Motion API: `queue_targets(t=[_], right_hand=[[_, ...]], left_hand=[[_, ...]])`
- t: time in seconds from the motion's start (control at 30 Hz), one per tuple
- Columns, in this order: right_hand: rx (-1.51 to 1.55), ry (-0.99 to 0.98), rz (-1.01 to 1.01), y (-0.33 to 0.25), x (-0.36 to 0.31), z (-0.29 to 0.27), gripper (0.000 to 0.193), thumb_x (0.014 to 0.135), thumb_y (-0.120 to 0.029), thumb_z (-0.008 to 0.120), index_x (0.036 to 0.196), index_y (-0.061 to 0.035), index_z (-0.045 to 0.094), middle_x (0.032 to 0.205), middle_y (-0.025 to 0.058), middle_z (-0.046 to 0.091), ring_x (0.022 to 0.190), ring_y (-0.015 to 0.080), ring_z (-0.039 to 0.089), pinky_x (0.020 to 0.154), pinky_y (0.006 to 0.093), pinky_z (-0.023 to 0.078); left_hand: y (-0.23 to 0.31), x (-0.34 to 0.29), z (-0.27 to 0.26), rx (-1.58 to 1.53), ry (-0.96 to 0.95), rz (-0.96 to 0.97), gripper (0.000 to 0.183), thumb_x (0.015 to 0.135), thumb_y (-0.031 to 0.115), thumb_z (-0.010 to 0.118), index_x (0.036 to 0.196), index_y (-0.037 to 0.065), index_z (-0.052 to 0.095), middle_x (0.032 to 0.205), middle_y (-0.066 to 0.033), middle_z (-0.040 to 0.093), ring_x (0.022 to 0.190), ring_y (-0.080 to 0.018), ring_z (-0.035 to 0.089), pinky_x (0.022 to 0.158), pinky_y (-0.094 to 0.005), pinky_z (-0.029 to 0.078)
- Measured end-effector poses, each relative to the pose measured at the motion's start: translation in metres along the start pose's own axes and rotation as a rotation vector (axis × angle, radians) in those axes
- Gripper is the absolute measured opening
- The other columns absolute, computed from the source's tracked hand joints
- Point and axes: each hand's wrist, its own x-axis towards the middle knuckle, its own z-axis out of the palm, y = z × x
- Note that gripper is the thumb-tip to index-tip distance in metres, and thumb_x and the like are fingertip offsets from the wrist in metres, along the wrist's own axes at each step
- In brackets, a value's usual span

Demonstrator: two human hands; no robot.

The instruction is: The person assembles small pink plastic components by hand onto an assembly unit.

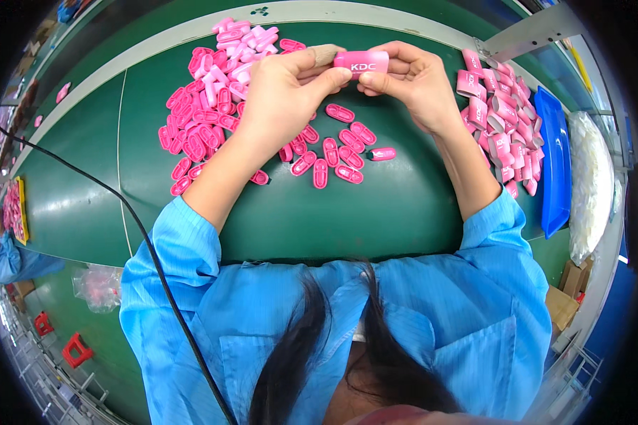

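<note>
Above the green work surface, both my hands hold up one pink printed card sleeve [361,61]. My left hand [283,86] pinches its left end between thumb and fingers; a tan cover wraps one fingertip. My right hand [420,82] grips the right end the same way. Whether anything sits inside the sleeve is hidden. Below my hands lie several loose pink oval plastic cases [331,151], apart from each other or just touching. One pink piece with a dark end [382,154] lies to their right.
A heap of dark pink oval cases [205,134] and paler pink pieces [244,46] spreads at left, partly behind my left arm. Pink sleeves [502,113] pile up at right, beside a blue tray [551,163] and a white bag [590,184]. A black cable [140,225] crosses the left side.
</note>
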Motion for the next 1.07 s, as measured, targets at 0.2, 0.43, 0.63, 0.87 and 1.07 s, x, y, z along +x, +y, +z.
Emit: queue_targets(t=[0.2,0.43,0.63,0.87,1.07], right_hand=[[-0.071,-0.072,-0.056,0.003,0.007,0.02,0.026,0.079,-0.01,0.066,0.1,0.0027,0.058,0.086,0.0083,0.065,0.076,0.0126,0.063,0.07,0.0231,0.051],[-0.73,-0.033,-0.259,-0.035,0.047,0.066,0.03,0.076,-0.015,0.067,0.099,0.0025,0.058,0.08,0.0047,0.063,0.075,0.0088,0.059,0.069,0.0221,0.047],[-0.893,0.034,-0.385,-0.008,0.125,0.085,0.034,0.077,-0.025,0.064,0.103,-0.0036,0.061,0.085,0.0119,0.065,0.072,0.0201,0.062,0.067,0.0315,0.049],[-0.742,-0.023,-0.361,-0.013,0.088,0.067,0.024,0.071,-0.024,0.068,0.082,-0.0033,0.066,0.074,0.0105,0.065,0.067,0.0206,0.062,0.064,0.0308,0.048],[-0.288,0.064,-0.051,-0.027,0.032,0.012,0.015,0.083,-0.019,0.062,0.096,-0.0121,0.065,0.084,0.0051,0.064,0.085,0.015,0.061,0.08,0.0246,0.047]], left_hand=[[0.004,-0.003,-0.007,0.133,-0.051,0.185,0.043,0.082,0.009,0.061,0.117,-0.009,0.046,0.11,-0.0192,0.057,0.094,-0.0191,0.06,0.084,-0.0282,0.048],[0.017,0.008,-0.049,-0.499,0.071,-0.07,0.032,0.082,0.011,0.061,0.11,-0.004,0.054,0.1,-0.0137,0.06,0.089,-0.0181,0.06,0.08,-0.0281,0.051],[0.007,0.035,-0.112,-0.746,0.152,-0.05,0.075,0.085,0.009,0.056,0.141,0.007,0.006,0.133,-0.0202,0.029,0.116,-0.0286,0.044,0.095,-0.0359,0.041],[0.016,0.031,-0.081,-0.758,0.167,-0.001,0.029,0.079,0.002,0.061,0.105,-0.006,0.052,0.099,-0.0132,0.058,0.088,-0.0212,0.059,0.085,-0.0332,0.05],[0.021,0.016,-0.038,-0.471,-0.068,-0.199,0.036,0.082,0.009,0.062,0.115,-0.002,0.051,0.106,-0.0133,0.057,0.096,-0.0178,0.056,0.084,-0.0294,0.047]])
